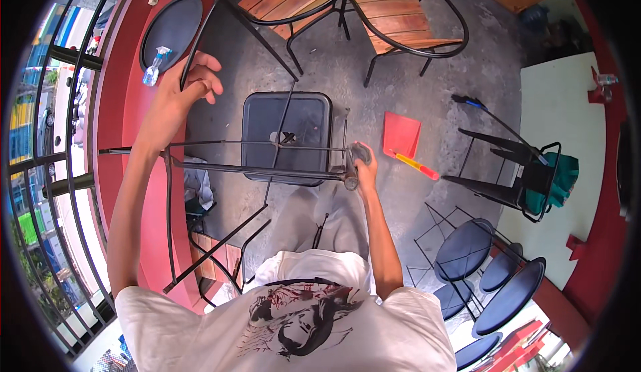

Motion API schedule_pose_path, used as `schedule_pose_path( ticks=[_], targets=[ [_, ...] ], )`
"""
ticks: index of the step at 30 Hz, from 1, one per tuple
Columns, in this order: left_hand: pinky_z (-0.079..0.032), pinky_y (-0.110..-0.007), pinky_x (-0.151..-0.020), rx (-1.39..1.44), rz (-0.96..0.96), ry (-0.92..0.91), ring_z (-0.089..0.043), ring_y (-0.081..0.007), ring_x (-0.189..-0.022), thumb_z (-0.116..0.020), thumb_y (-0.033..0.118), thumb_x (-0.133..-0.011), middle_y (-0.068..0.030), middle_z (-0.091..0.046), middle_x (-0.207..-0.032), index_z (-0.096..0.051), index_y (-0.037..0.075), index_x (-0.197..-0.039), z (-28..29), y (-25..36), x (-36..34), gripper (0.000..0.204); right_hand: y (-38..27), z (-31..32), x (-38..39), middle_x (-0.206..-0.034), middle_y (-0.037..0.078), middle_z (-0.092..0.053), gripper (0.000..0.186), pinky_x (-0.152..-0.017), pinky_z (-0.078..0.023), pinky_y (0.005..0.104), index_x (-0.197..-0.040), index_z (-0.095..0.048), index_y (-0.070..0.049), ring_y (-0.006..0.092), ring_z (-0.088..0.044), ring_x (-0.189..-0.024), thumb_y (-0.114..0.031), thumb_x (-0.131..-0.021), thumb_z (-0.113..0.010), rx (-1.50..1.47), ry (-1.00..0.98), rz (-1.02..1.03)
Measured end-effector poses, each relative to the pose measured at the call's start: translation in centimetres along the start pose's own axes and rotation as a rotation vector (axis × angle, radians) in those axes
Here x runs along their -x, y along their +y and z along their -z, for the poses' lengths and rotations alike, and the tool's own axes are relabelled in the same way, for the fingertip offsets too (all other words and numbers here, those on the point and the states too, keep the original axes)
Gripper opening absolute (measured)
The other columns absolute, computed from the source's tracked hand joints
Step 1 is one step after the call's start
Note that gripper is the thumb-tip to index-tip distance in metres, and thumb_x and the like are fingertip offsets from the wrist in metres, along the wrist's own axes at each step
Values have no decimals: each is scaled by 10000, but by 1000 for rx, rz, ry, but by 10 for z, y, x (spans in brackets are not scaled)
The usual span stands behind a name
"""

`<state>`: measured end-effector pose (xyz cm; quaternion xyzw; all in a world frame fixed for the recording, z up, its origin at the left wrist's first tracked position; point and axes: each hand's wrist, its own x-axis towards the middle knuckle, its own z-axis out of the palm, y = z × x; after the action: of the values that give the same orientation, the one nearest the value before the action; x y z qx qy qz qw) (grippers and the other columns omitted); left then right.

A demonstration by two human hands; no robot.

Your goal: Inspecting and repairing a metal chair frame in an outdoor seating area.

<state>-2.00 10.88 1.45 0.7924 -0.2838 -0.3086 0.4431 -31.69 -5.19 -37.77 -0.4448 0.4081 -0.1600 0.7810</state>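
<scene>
In front of me stands a black metal furniture frame (257, 170) of thin rods and tubes. My left hand (193, 82) is raised at its far left, fingers apart and slightly bent; a slim black bar of the frame crosses it. My right hand (364, 165) is closed round a grey, cloth-like piece (360, 152) at the frame's right end, beside a round tube end (350, 182). What exactly the grey piece is, I cannot make out. Behind the rods is a black square stool top (257, 122) with a hole in its middle.
A clear spray bottle (157, 66) lies by a round black top (177, 22) on the red ledge (127, 45). Wooden-slat chairs (394, 18) stand ahead. On the floor lies a red dustpan (400, 134) with a yellow-red handle (417, 165). Black stools (464, 248) crowd the lower right.
</scene>
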Motion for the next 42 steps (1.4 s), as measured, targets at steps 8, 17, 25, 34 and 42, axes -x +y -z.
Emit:
schedule_pose_path(
  ticks=[8,17,25,34,42],
  targets=[
    [-443,-279,-803,-69,3,48,-549,-120,-821,-467,73,-901,-61,-605,-901,-568,-2,-1125,10,-9,4,257,17,-25,-21,-1119,162,-680,444,-895,-495,346,-1198,-601,9,269,-656,-1031,59,-757,-578,591,-122,305],
    [-467,-282,-835,-188,34,113,-576,-133,-839,-496,108,-936,-72,-628,-916,-578,-26,-1137,11,-8,9,255,17,-17,-59,-754,225,-650,169,-691,-505,440,-824,-644,15,379,-674,-747,-103,-712,-690,901,-370,227],
    [-456,-310,-797,-243,-2,178,-563,-162,-817,-456,325,-1023,-75,-608,-886,-593,-23,-1105,11,-9,15,383,20,15,-70,-722,152,-655,199,-642,-517,423,-752,-608,-12,274,-675,-712,-203,-731,-658,1172,-392,-89],
    [-412,-467,-996,-627,-302,407,-553,-360,-1149,-494,278,-1000,-223,-589,-1205,-490,-3,-1288,29,-11,61,403,-205,-14,-90,-824,27,-615,604,-614,-442,275,-1341,-515,31,127,-558,-708,-63,-748,-584,628,-101,129],
    [-440,-474,-931,-547,-31,591,-596,-388,-1083,-515,292,-988,-237,-630,-1104,-502,-13,-1246,116,-75,62,400,-421,-262,82,-906,1,-595,486,-663,-407,218,-1216,-580,-20,73,-505,-752,11,-740,-484,729,-695,763]
  ],
)
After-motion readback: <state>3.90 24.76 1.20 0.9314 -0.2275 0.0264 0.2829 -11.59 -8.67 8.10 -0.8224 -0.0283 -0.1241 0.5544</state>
